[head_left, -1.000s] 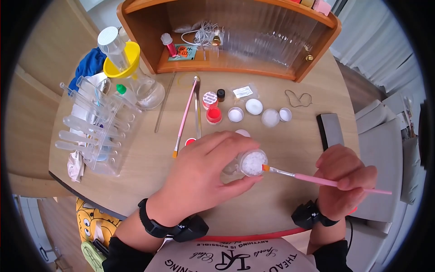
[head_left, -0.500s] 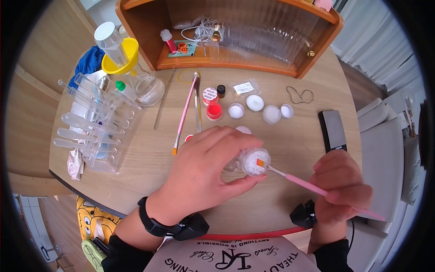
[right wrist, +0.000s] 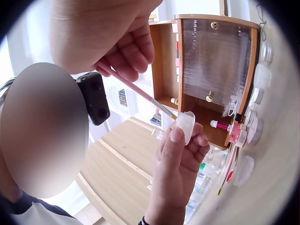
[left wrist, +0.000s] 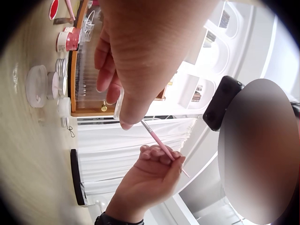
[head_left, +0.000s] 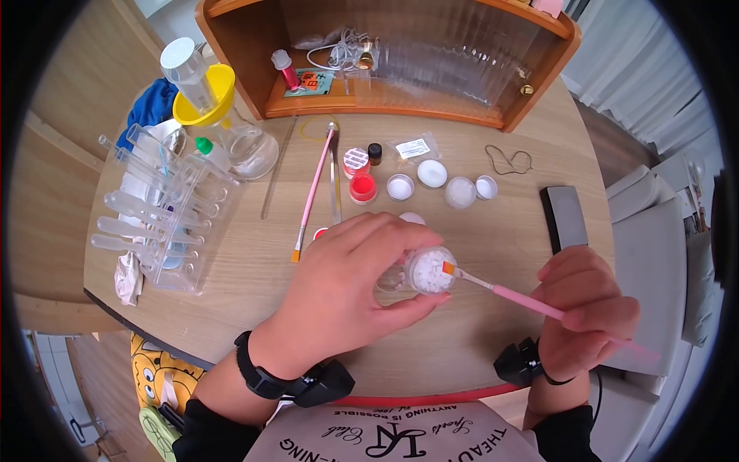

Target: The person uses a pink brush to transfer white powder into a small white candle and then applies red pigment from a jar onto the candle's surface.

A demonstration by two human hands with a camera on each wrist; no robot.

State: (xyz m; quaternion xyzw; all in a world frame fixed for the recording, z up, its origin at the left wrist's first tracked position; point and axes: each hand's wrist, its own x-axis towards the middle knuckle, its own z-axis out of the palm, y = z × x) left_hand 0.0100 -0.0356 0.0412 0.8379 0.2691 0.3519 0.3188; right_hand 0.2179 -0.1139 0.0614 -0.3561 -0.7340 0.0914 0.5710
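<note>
My left hand (head_left: 339,277) holds a small clear jar (head_left: 418,286) between thumb and fingers, its mouth tilted towards me. White chunky bits (head_left: 428,271) fill the jar nearly to the rim. In my right hand (head_left: 589,312) is a thin paintbrush (head_left: 531,302) with a pink handle, pinched between thumb and fingers. Its flat orange bristles lie over the white bits, close to the jar's right side. The right wrist view shows the jar (right wrist: 186,125) raised off the table, with the brush's metal collar (right wrist: 161,108) at its mouth. Behind the left hand, a clear lid-like piece (head_left: 391,281) is partly hidden.
Red pots (head_left: 362,188) and several small white-filled containers (head_left: 460,193) stand beyond my hands. A second pink brush (head_left: 312,189) lies left of them. A rack (head_left: 173,258) of tubes and droppers, a flask (head_left: 258,158) and a yellow funnel (head_left: 204,108) stand left; a wooden cabinet (head_left: 385,112) behind.
The brush tip moved left from the jar's right rim onto the white bits, then slid slightly back right and up. The left hand and jar stay nearly in place.
</note>
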